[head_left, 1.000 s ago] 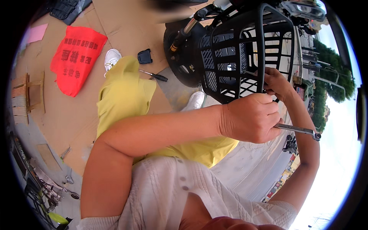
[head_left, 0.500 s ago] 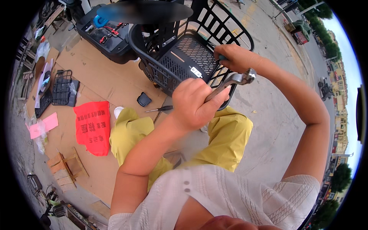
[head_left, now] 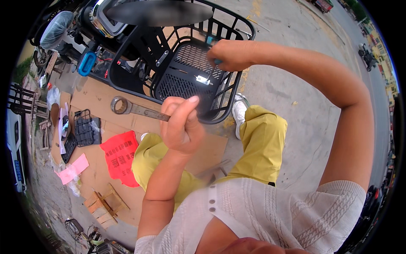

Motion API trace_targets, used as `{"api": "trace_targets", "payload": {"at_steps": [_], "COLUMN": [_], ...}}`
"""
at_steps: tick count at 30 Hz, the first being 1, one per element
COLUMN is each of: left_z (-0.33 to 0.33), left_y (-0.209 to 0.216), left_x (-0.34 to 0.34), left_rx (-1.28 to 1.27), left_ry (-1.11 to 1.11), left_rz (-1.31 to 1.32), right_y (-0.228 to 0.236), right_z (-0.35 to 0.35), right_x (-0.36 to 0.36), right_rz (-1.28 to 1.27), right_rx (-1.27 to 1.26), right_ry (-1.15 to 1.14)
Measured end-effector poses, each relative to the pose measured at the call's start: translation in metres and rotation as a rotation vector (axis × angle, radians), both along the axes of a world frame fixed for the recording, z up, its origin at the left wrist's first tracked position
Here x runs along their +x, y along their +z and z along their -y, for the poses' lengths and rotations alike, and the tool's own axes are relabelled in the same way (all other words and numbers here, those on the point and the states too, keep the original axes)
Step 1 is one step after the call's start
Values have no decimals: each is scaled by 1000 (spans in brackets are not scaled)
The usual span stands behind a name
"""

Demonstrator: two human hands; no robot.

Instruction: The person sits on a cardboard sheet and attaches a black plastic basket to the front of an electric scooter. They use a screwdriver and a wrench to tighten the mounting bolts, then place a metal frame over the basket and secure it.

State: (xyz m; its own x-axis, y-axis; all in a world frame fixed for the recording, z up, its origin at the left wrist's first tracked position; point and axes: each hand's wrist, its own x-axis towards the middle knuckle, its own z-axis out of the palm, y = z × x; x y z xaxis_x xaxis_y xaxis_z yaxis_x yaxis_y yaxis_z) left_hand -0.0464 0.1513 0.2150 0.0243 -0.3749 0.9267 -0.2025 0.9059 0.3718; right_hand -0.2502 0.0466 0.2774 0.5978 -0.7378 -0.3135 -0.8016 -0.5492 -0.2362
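My left hand is closed around a metal wrench, held in front of the basket with its ring end pointing left. My right hand reaches over the basket's right side, its fingers wrapped round a screwdriver with a teal handle. The thin shaft runs down toward a small silver metal plate on the basket floor; whether the tip touches it is too small to tell. The black slatted basket is mounted at the front of a scooter.
Cardboard covers the ground at left. On it lie a red bag, a black rack, pink paper and a small wooden stool. A blue-rimmed object sits beside the basket. My yellow-trousered knees flank the work.
My left hand has swung the wrench round, so it points left instead of right. The right hand stays over the basket with the screwdriver. The whole view has shifted.
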Motion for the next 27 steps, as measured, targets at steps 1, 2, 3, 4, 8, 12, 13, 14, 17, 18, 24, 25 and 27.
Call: {"api": "trace_targets", "payload": {"at_steps": [1,2,3,4,8,12,13,14,17,18,24,25,27], "left_z": [0,1,1,0,-1,-1,-1,-1,-1,-1,0,0,0], "left_y": [0,0,0,0,0,2,2,1,2,3,5,5,4], "left_x": [0,0,-1,-1,0,0,0,0,1,1,1,0,0], "left_rx": [0,-1,-2,8,33,29,30,31,26,23,-8,-11,-16], "left_ry": [-1,-2,-2,-5,-15,-4,2,8,22,25,24,28,38], "left_rz": [1,3,3,-4,-11,3,6,10,30,38,63,64,69], "right_y": [0,1,2,2,1,1,2,2,3,3,6,5,3], "right_z": [0,0,0,0,1,0,0,0,-1,-1,-2,-1,1], "right_x": [0,1,1,1,2,2,2,2,4,4,3,2,3], "right_rz": [-4,-9,-15,-20,-33,-26,-28,-30,-40,-43,-53,-56,-58], "right_rx": [6,12,18,23,29,16,18,19,23,24,28,11,-22], "right_ry": [-2,-3,-3,-7,-16,-13,-16,-19,-30,-35,17,62,154]}}
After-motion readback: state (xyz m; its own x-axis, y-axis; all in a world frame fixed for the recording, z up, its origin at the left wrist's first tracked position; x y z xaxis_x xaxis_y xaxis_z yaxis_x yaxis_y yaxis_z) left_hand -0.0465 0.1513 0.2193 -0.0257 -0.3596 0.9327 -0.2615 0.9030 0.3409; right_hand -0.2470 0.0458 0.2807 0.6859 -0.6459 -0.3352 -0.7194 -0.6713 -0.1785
